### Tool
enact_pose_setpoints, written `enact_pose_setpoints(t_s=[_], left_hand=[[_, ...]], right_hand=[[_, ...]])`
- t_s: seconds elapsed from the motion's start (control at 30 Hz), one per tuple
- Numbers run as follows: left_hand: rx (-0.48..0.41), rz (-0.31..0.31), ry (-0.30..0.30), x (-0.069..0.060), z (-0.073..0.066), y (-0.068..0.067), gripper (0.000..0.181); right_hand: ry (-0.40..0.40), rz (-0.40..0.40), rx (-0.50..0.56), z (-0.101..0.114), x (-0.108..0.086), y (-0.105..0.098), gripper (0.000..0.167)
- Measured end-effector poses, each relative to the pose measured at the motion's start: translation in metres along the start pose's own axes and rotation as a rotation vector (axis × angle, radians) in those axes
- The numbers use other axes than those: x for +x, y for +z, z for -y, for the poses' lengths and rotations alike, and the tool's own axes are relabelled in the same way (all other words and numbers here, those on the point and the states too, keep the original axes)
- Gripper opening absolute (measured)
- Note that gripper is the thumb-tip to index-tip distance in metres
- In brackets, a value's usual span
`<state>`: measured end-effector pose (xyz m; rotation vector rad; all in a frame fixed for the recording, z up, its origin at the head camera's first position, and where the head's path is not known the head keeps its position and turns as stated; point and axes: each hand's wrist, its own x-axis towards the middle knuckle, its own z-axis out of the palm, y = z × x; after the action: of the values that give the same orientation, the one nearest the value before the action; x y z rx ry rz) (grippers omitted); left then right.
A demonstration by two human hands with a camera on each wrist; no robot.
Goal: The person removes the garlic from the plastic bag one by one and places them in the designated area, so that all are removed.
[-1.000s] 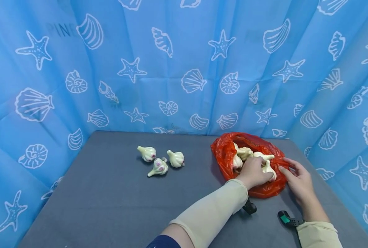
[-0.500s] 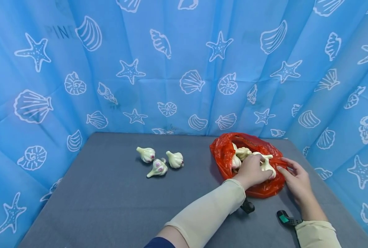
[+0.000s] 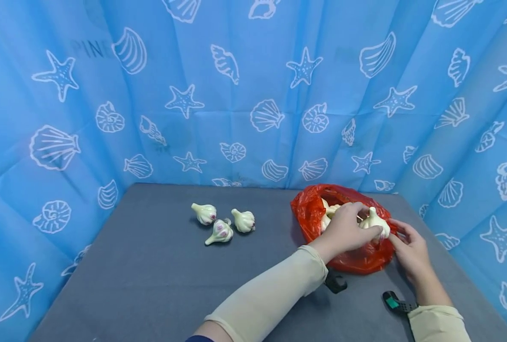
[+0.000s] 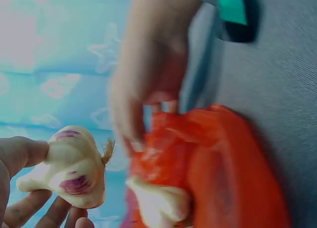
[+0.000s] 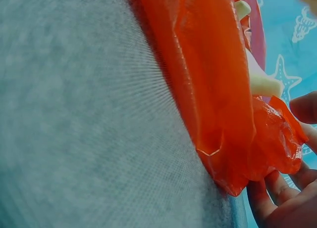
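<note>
Just above the mouth of a red plastic bag [image 3: 360,260], my left hand [image 3: 345,229] holds a garlic bulb [image 3: 375,224] between thumb and fingers. The left wrist view shows this bulb [image 4: 74,168] with purple patches and brown root threads. My right hand [image 3: 413,254] grips the bag's right edge; in the right wrist view its fingers [image 5: 277,191] are around the crumpled plastic [image 5: 280,139]. More garlic bulbs lie inside the bag, one of them [image 4: 161,203] near the opening in the left wrist view. My left hand partly hides them in the head view.
Three garlic bulbs lie grouped on the grey table [image 3: 159,275] left of the bag: one bulb [image 3: 205,213] at the left, another [image 3: 243,221] at the right, a third [image 3: 220,232] in front. A blue shell-patterned curtain [image 3: 236,95] stands behind and at the sides.
My left hand has lifted a garlic bulb up out of the bag, its neck now pointing upward. The right hand stays at the bag's edge.
</note>
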<state>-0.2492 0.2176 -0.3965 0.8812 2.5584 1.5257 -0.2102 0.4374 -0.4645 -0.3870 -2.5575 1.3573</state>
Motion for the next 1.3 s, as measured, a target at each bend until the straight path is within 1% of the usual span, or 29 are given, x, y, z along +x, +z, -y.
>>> enact_pose_setpoints(t_s=[0.17,0.23,0.3,0.47,0.57,0.67,0.77,0.87,0.93,1.1,1.2,1.3], left_hand=[[-0.052,-0.026,0.086,-0.017,-0.010,-0.027,0.041],[-0.064,-0.038,0.118,-0.024,-0.011,-0.040,0.041],[-0.088,-0.047,0.135,-0.029,-0.011,-0.051,0.041],[-0.134,-0.091,0.174,-0.041,-0.002,-0.079,0.040],[-0.139,-0.125,0.207,-0.048,0.005,-0.097,0.039],[-0.140,-0.156,0.223,-0.057,0.011,-0.115,0.039],[-0.144,-0.173,0.216,-0.067,0.019,-0.134,0.040],[-0.146,-0.187,0.188,-0.078,0.028,-0.152,0.039],[-0.136,-0.198,0.166,-0.085,0.035,-0.163,0.038],[-0.109,-0.248,0.115,-0.106,0.053,-0.192,0.037],[-0.092,-0.267,0.093,-0.119,0.064,-0.210,0.036],[-0.071,-0.290,0.072,-0.132,0.074,-0.228,0.039]], right_hand=[[0.020,0.001,0.001,-0.001,-0.002,-0.002,0.064],[0.021,0.000,0.007,-0.001,-0.002,-0.003,0.065],[0.025,0.002,0.005,-0.001,-0.002,-0.004,0.065],[0.033,0.009,0.003,-0.001,-0.002,-0.005,0.065],[0.033,0.002,0.009,-0.002,-0.003,-0.004,0.065],[0.035,0.001,0.008,-0.002,-0.003,-0.004,0.065],[0.039,0.009,0.004,-0.001,-0.002,-0.004,0.065],[0.040,0.014,0.002,-0.001,-0.001,-0.004,0.065],[0.039,0.015,0.003,0.000,-0.001,-0.004,0.065],[0.030,0.011,0.014,0.001,-0.001,-0.003,0.065],[0.031,0.014,0.017,0.001,-0.001,-0.002,0.065],[0.039,0.023,0.015,0.002,-0.001,-0.003,0.065]])
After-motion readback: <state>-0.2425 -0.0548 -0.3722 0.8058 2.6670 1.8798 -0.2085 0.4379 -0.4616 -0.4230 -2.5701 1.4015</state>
